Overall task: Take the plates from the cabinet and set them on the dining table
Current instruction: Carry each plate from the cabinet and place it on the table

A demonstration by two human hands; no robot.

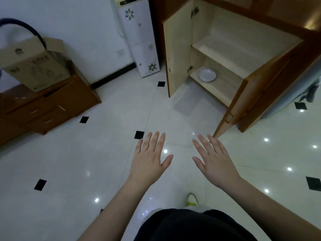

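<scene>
A white plate (207, 75) lies on the bottom shelf of a wooden cabinet (224, 47) whose two doors stand open. The shelf above it is bare. My left hand (150, 158) and my right hand (214, 160) are stretched out over the tiled floor, palms down, fingers straight and spread, holding nothing. Both hands are well short of the cabinet, below and in front of it. No dining table is in view.
The right cabinet door (243, 101) swings out toward my right hand. A low wooden drawer unit (46, 105) with a cardboard box (34, 61) stands at left. A white flowered appliance (139, 37) stands against the wall. Glossy white floor tiles (86, 162) lie between.
</scene>
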